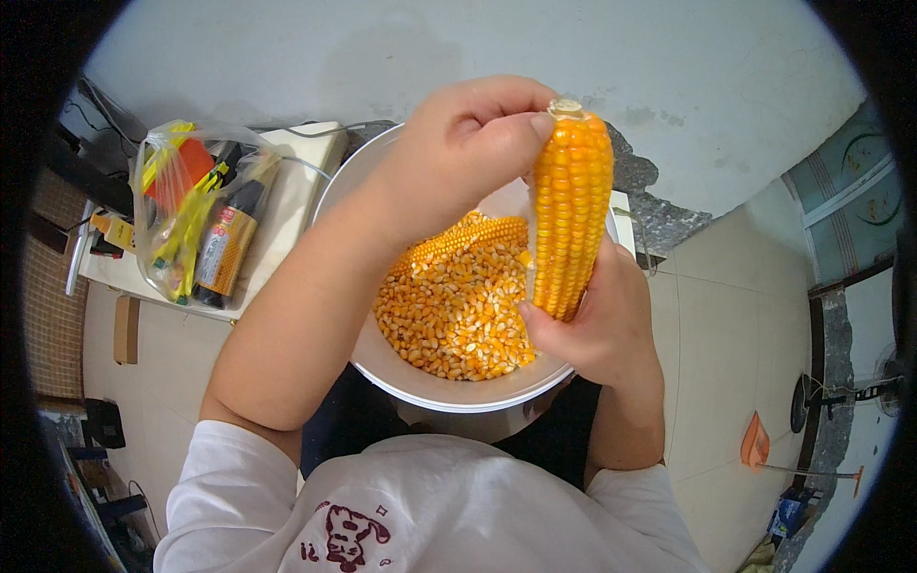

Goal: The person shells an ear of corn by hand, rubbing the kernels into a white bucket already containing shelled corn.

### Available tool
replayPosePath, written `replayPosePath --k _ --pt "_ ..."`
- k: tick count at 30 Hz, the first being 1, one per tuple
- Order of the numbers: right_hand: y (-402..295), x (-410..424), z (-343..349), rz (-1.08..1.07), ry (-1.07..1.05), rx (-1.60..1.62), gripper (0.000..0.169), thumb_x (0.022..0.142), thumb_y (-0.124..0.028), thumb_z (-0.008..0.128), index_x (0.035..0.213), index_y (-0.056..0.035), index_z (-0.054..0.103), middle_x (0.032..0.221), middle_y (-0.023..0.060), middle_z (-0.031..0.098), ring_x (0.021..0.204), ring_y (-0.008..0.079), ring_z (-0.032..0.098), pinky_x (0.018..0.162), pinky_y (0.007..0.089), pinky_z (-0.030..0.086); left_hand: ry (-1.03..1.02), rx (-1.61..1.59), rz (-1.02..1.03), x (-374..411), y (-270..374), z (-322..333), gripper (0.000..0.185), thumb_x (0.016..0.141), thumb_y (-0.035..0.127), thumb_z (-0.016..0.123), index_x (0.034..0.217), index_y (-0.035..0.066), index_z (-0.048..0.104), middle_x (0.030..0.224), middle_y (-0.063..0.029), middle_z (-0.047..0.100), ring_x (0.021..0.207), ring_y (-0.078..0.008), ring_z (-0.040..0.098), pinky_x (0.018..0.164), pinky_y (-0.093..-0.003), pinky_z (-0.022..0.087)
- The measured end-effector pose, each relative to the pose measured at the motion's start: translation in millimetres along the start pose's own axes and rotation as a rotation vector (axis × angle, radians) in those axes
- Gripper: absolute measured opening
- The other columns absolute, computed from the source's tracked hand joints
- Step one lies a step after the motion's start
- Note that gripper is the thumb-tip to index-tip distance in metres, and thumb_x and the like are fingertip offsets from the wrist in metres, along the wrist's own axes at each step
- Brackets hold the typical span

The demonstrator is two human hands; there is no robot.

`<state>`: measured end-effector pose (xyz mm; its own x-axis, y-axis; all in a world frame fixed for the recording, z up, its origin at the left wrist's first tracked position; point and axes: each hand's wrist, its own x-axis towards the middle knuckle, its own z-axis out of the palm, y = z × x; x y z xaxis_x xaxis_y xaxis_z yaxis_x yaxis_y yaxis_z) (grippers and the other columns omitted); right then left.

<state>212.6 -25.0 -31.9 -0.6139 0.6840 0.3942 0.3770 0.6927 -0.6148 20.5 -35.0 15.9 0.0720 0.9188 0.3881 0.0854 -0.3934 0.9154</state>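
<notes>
An ear of corn (pixel 572 208) is held upright over the right side of a white bowl-like container (pixel 430 394). My left hand (pixel 494 140) grips its stalk end at the top, thumb and fingers near the kernels. Around the lower end of the same ear, my right hand (pixel 598 322) is closed, with its thumb across the front. One side of the ear, facing left, looks pale; its surface there cannot be made out. Loose yellow kernels (pixel 458 315) fill much of the container. On them, partly behind my left hand, lies another ear of corn (pixel 480 235).
To the left, a white tabletop (pixel 283 208) bears a clear plastic bag (pixel 161 236) with a dark bottle (pixel 228 247) in it. A wall (pixel 645 57) stands behind the container. An orange dustpan (pixel 755 443) is on the floor at the right.
</notes>
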Motion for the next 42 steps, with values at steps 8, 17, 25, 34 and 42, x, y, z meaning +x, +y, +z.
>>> replayPosePath --k 8,17,25,34,42 --pt "-1 -1 1 0.034 0.009 -0.042 0.049 0.061 -0.027 0.073 0.091 -0.0001 0.044 0.069 0.0187 0.055 0.063 0.0403 0.055 0.055 0.0477 0.043 0.035 -0.069 0.039 1 -7 0 0.026 0.080 0.011 0.044 0.094 -0.004 0.059 0.075 -0.0027 0.057 0.069 -0.0080 0.052 0.061 -0.0217 0.043" --pt "-1 -1 1 0.050 0.010 -0.024 0.050 0.061 -0.029 0.073 0.091 0.0007 0.046 0.071 0.0201 0.055 0.066 0.0402 0.055 0.057 0.0473 0.043 -0.035 -0.034 0.096 -1 1 0 0.029 0.086 0.020 0.052 0.104 -0.003 0.057 0.080 -0.0010 0.056 0.070 -0.0047 0.049 0.060 -0.0190 0.040" --pt "-2 -1 -1 0.077 -0.016 -0.029 0.047 0.062 -0.029 0.073 0.086 0.0005 0.046 0.069 0.0202 0.055 0.064 0.0393 0.055 0.055 0.0468 0.044 -0.083 0.259 0.080 -2 0 -6 0.034 0.089 0.019 0.044 0.114 -0.003 0.051 0.095 -0.0051 0.058 0.085 -0.0100 0.055 0.074 -0.0228 0.045" --pt "-2 -1 1 0.054 0.000 -0.052 0.049 0.062 -0.030 0.074 0.088 0.0008 0.046 0.067 0.0171 0.055 0.062 0.0368 0.055 0.053 0.0453 0.043 0.041 0.387 0.110 -2 -5 0 0.032 0.090 0.014 0.035 0.112 -0.002 0.052 0.084 -0.0015 0.055 0.066 -0.0041 0.047 0.056 -0.0183 0.038" --pt "5 -3 4 0.004 0.065 0.050 0.051 0.061 -0.029 0.075 0.090 0.0006 0.046 0.068 0.0164 0.056 0.062 0.0357 0.056 0.055 0.0431 0.044 -0.006 -0.019 0.148 -1 -3 5 0.032 0.091 0.027 0.046 0.101 -0.003 0.054 0.084 -0.0066 0.058 0.077 -0.0127 0.055 0.067 -0.0257 0.045"
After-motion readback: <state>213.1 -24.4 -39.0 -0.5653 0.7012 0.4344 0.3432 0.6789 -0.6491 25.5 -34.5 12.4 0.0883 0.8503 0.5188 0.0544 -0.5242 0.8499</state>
